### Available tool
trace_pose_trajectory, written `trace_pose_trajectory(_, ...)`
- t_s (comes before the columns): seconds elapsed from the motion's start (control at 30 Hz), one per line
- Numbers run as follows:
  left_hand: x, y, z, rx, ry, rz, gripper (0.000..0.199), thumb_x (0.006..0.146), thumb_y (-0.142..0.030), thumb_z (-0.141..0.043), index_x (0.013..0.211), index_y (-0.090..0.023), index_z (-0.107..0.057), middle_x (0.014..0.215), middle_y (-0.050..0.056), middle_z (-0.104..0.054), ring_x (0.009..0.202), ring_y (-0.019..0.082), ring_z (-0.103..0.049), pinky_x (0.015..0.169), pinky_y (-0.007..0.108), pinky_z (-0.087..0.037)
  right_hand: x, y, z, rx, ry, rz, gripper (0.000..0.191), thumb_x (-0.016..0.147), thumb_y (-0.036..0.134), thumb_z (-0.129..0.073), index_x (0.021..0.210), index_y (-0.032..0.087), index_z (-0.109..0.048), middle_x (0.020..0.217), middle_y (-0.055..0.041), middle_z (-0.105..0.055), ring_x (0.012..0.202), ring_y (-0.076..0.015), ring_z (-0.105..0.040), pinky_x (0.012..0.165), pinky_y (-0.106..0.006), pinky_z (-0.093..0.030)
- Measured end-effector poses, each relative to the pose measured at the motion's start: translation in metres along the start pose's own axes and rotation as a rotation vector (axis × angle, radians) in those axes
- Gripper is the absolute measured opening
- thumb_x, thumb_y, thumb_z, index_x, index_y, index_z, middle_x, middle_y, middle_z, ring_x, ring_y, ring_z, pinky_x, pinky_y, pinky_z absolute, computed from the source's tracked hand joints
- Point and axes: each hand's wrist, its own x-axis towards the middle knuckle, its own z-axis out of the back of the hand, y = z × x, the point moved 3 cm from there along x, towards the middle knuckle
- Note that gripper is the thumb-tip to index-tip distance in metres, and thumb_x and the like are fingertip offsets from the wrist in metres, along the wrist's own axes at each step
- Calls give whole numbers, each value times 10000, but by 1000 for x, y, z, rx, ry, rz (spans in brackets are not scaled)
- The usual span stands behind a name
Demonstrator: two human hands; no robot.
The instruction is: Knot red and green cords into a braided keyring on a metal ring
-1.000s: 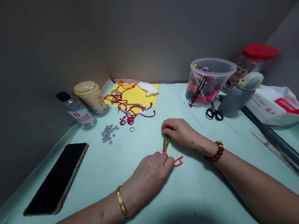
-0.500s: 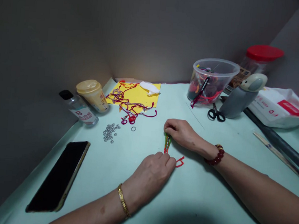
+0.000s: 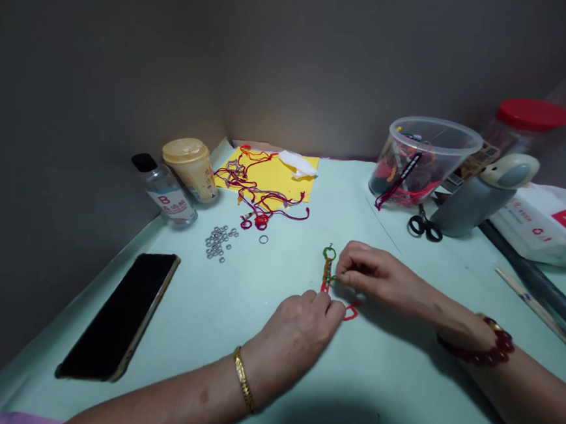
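The left hand (image 3: 292, 340) pinched the lower end of a red-and-green knotted cord (image 3: 327, 271), which lay upright on the pale green table covering (image 3: 267, 283) at the hand's twelve o'clock, while the right hand (image 3: 371, 276), at the cord's three o'clock, pinched a green thread (image 3: 332, 278) beside it, below a green-wrapped ring (image 3: 329, 253).

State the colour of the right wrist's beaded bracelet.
Dark red beads with a gold accent, best seen in the head view.
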Motion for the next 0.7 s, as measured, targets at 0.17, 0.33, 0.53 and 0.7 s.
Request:
trace_pose_trajectory(0.17,-1,-1,0,-2,-18,-7,108,901,-82,-471,880,-185,-447,777,25,-567,684,195,-554,540,301,-416,-6,1,-6,-153,-178,-10,127,871,170,-489,788,189,-584,817,-16,-554,752,-148,-506,699,-279,-381)
trace_pose_trajectory(0.33,0,-1,2,-13,-12,-5,110,925,-86,-439,890,-190,-446,792,24,-568,689,200,-552,539,309,-413,6,-5,-3,-195,-279,-71,122,866,178,-466,777,194,-548,768,-1,-554,703,-145,-486,672,-276,-365)
trace_pose_trajectory(0.53,0,-1,1,-5,-42,-39,127,926,-74,-427,879,-190,-447,772,16,-545,677,198,-535,545,315,-403,23,-20,-9,-258,-393,-213,123,825,196,-470,716,196,-527,697,1,-559,660,-154,-477,644,-282,-345)
trace_pose_trajectory(0.7,1,-1,0,-27,-57,-69,144,957,-96,-382,867,-188,-444,749,11,-535,660,183,-521,569,310,-406,30,-22,-13,-268,-432,-246,119,805,205,-474,698,198,-526,697,-5,-571,666,-160,-490,641,-283,-343)
